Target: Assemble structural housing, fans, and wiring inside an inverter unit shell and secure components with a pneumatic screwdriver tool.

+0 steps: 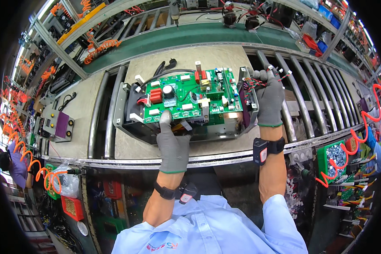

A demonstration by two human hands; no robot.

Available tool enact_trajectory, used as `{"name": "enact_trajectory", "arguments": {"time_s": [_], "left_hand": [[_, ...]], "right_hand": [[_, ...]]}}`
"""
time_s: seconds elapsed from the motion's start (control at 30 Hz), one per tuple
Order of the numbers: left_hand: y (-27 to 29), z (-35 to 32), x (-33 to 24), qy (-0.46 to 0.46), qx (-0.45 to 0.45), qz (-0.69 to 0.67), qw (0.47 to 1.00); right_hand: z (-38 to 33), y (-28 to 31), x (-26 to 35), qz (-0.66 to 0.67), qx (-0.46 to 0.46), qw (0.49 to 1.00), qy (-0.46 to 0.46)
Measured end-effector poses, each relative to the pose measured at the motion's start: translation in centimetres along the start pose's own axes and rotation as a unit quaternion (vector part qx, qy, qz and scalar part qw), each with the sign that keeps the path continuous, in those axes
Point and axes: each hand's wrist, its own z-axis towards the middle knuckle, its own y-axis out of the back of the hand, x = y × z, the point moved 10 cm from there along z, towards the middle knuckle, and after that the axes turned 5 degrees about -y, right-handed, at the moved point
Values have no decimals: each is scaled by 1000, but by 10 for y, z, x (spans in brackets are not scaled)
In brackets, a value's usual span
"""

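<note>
A green circuit board (181, 89) with red and white parts and a round capacitor lies over an open metal chassis (121, 103). My left hand (173, 148), in a grey glove, grips the board's near edge with the thumb on top. Its other fingers are hidden below the board. At the chassis's right end my gloved right hand (270, 97) is closed around a bundle of thin wires (255, 84). White plugs on these wires stick out beyond the fingers. A black power cord (170, 65) trails behind the board.
The chassis rests on a pale board (144, 146) over a conveyor, with metal rollers (311, 99) to the right. Another purple-fronted unit (57, 125) stands at left. Coiled orange hoses (352, 142) hang at both sides. A green bin (332, 161) of small parts sits at right.
</note>
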Motion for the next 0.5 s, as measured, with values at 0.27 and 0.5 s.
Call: {"name": "enact_trajectory", "arguments": {"time_s": [0.27, 0.5], "left_hand": [[-11, -12, -15, -45, 28, 27, 998], [-3, -10, -6, -50, -15, -30, 998]], "right_hand": [[12, 2, -19, 47, 4, 998, -39], [16, -7, -21, 133, 37, 989, -44]]}}
